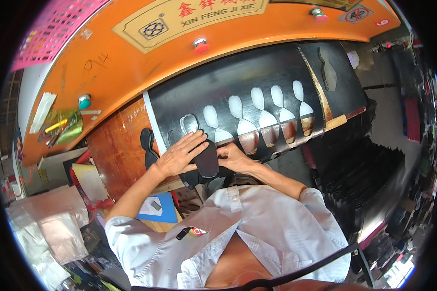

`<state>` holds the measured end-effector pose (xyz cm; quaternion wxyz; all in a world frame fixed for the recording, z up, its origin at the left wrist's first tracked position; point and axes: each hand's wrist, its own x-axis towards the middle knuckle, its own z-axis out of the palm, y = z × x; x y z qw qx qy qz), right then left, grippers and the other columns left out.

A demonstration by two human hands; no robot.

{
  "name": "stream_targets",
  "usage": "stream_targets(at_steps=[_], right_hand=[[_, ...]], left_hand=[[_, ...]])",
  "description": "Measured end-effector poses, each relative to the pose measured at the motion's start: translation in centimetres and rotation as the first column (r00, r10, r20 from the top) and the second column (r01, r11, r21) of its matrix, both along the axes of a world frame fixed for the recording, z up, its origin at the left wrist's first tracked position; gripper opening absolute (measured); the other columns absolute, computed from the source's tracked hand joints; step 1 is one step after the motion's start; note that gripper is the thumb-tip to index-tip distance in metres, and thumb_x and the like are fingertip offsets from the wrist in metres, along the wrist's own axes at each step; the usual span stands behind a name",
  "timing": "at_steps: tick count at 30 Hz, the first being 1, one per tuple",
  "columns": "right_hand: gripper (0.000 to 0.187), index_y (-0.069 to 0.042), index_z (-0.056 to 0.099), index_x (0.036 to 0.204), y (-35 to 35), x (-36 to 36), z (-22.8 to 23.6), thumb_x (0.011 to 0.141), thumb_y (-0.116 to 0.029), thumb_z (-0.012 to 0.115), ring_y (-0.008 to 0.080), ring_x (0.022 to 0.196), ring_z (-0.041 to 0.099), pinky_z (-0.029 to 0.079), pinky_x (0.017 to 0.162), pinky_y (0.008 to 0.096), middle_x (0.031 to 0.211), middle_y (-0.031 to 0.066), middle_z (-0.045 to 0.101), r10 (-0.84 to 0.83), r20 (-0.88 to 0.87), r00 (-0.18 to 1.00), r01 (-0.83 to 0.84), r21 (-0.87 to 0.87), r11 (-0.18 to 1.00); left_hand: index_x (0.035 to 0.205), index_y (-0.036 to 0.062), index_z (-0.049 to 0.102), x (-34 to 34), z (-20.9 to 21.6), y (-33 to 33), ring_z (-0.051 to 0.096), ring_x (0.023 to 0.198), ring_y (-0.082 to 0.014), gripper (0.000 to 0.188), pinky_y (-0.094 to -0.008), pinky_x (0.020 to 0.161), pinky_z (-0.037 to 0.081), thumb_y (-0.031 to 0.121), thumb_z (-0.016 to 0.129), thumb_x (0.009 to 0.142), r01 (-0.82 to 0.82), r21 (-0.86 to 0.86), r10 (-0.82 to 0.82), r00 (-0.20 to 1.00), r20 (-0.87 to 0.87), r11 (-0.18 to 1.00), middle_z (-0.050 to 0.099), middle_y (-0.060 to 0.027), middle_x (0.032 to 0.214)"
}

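Observation:
A black sheet (194,77) lies across the bench, with a row of sole-shaped cut-outs (235,106) in it. White shows through their upper parts and reddish brown through their lower parts. Near the sheet's front edge is a dark sole-shaped piece (208,162), its wide rounded end toward me. My left hand (179,156) rests against its left side and upper part, fingers stretched out. Curled at the piece's right edge, my right hand (235,159) grips it between thumb and fingers. Whether it is one layer or several I cannot tell.
The orange machine beam (165,53) spans the far side, with red buttons (201,46) and a green button (84,101). Cut black soles (148,148) lie on the brown board (119,150) at left. Stacked black sheets (359,169) stand at right. A grey sole-shaped form (328,70) lies far right.

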<state>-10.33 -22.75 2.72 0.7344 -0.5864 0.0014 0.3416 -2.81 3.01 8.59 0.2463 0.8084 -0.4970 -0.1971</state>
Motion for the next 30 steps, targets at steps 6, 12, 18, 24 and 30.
stream_targets(at_steps=[6,12,18,24,30], right_hand=[[0.013,0.004,0.074,0.106,-0.5,0.3,0.7,0.097,-0.004,0.068,0.0078,0.084,0.065,0.053,0.077,0.0268,0.095,0.0019,0.074,-0.042,-0.142,0.989,0.070,0.197,0.978],[0.015,0.005,0.065,0.097,-0.4,-0.4,4.9,0.098,-0.009,0.060,0.0150,0.082,0.066,0.052,0.075,0.0318,0.087,0.0081,0.070,-0.059,0.129,0.990,0.088,-0.234,0.968],[0.014,0.003,0.065,0.097,1.2,-1.1,7.9,0.090,-0.007,0.071,0.0384,0.096,0.069,0.056,0.084,0.0455,0.110,0.0193,0.072,-0.022,0.712,0.702,0.417,-0.386,0.823],[0.025,0.004,0.077,0.106,5.5,-0.4,3.1,0.088,-0.012,0.078,0.0306,0.087,0.074,0.057,0.082,0.0383,0.097,0.0182,0.077,0.183,0.361,0.914,-0.078,-0.285,0.955],[0.013,0.005,0.078,0.100,6.3,-0.1,-0.2,0.090,-0.002,0.074,0.0108,0.086,0.070,0.055,0.078,0.0270,0.090,0.0077,0.078,0.075,-0.096,0.993,-0.068,0.073,0.995]], left_hand=[[0.154,0.0029,0.049,0.2,-0.5,-0.7,0.039,0.154,-0.0377,0.091,-0.0525,0.128,0.032,0.005,0.081,0.069,0.001,-0.058,0.007,0.992,0.129,0.998,0.046,-0.0179,0.161],[0.138,-0.0019,0.062,0.0,-0.3,-1.4,0.053,0.144,-0.0357,0.066,-0.0483,0.126,0.037,-0.010,0.064,0.073,-0.358,-0.220,0.334,0.933,-0.136,0.908,0.063,-0.0186,0.145],[0.131,-0.0036,0.067,2.4,2.5,0.1,0.063,0.129,-0.0227,0.042,-0.0393,0.113,0.047,0.032,0.055,0.112,-0.894,-0.398,0.514,0.444,-0.734,0.205,0.071,-0.0138,0.132],[0.138,-0.0029,0.063,0.6,2.1,3.9,0.058,0.140,-0.0373,0.034,-0.0506,0.120,0.042,0.012,0.056,0.108,-0.471,-0.718,0.581,0.806,-0.114,0.512,0.065,-0.0234,0.142],[0.147,0.0092,0.060,-3.0,0.5,5.3,0.044,0.152,-0.0334,0.061,-0.0504,0.127,0.035,0.009,0.073,0.088,-0.132,-0.112,0.143,0.984,0.104,0.985,0.050,-0.0122,0.160]])
